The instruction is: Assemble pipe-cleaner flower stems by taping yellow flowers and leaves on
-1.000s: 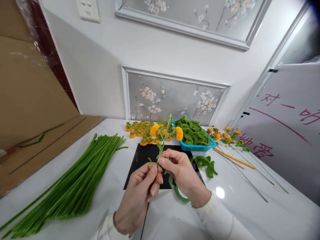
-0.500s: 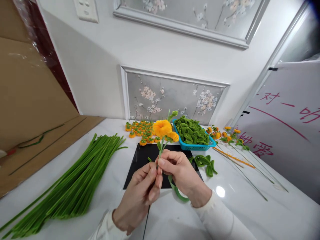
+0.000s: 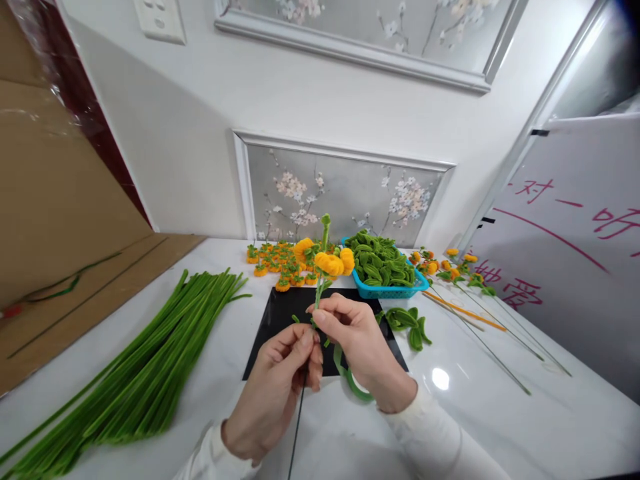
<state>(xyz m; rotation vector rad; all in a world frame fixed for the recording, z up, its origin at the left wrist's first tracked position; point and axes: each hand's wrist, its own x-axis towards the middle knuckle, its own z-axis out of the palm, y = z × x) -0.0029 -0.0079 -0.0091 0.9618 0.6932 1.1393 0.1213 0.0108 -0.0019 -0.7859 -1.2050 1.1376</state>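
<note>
Left hand (image 3: 274,381), right hand (image 3: 361,343) pinch slim green stem (image 3: 319,295): fuzzy yellow-orange blooms (image 3: 329,265) attached; small orange-and-green flower heads (image 3: 282,286) lie unmounted.

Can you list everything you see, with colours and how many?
table: one, white, below
flower spray: one, orange and green, centre
mat: one, black, centre
basket: one, blue, behind mat, rightward
leaves: many, green, in basket and loose
flower heads: many, orange, table's back
fuzzy stems: many, green, table's left
tape: one, green, at mat's front edge
flower stems: several, orange-green, right
strips: two, orange and tan, right of basket
framed pictures: two, grey, back
socket: one, white, upper left
cardboard: count unclear, brown, left
board: one, grey, red writing, right
left hand: one, white sleeve, on spray
right hand: one, white sleeve, on spray
</note>
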